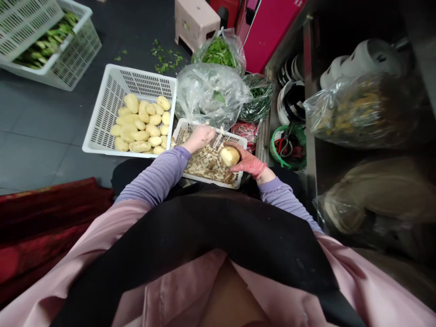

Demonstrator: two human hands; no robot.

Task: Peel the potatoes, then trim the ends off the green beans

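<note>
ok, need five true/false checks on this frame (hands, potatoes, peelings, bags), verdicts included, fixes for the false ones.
1. The right hand holds a potato. True.
2. That potato is fully peeled. False: brown skin shows on part of it.
3. Both hands are gloved. False: only the right is; the left hand looks bare.
4. The large white basket holds peeled potatoes. True.
5. The peelings lie loose on the bare floor. False: they are in the smaller white basket, in front of the person.
</note>
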